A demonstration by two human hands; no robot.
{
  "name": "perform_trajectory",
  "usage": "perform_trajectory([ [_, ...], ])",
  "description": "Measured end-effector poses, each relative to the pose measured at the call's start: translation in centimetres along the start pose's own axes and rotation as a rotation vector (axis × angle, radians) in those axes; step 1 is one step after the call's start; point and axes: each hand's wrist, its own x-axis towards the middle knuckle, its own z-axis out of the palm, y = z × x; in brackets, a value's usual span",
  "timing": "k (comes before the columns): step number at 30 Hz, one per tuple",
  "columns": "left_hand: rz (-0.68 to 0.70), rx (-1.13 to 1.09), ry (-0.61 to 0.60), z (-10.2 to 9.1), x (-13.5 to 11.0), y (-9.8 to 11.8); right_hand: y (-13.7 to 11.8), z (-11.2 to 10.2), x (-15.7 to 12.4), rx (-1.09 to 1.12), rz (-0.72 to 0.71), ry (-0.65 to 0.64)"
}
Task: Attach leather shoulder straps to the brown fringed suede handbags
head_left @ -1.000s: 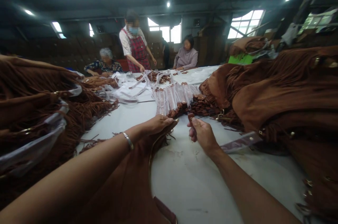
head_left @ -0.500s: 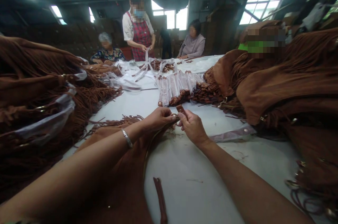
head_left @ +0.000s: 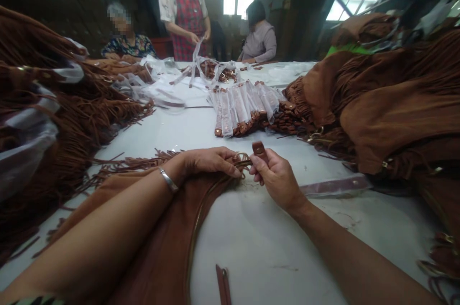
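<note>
The fringed brown bag point(head_left: 161, 238), my reference, lies on the white table point(head_left: 266, 247). My left hand point(head_left: 215, 163) is closed on the bag's far, zip-edged corner. My right hand point(head_left: 275, 173), just right of that corner, pinches a brown leather strap tab point(head_left: 259, 150), stud visible, end up. Gold-toned hardware point(head_left: 243, 159) shows between my hands; I cannot tell whether the tab is joined to it. Plastic-wrapped straps point(head_left: 239, 106) are stacked beyond the bag; a loose leather strip point(head_left: 223, 287) lies right of it.
</note>
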Motion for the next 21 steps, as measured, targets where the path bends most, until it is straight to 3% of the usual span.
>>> perform_trajectory([
  [5,0.041,-0.124,-0.039,-1.1,-0.2,-1.4,-0.4,0.0,-0.2,-0.163,0.010,-0.075],
  [8,0.057,-0.156,-0.051,-1.5,-0.4,-1.8,-1.1,0.2,-0.5,-0.060,0.082,-0.242],
  [11,0.090,-0.209,-0.058,-1.6,-0.5,-2.0,-1.4,0.9,-0.9,0.047,0.144,-0.308],
  [18,0.155,-0.184,-0.026,-1.6,-0.4,-1.9,-0.5,2.4,-1.3,0.148,0.215,-0.261],
  [21,0.117,-0.142,0.024,-1.6,-0.3,-2.1,-0.2,1.7,-0.8,0.186,0.229,-0.125],
])
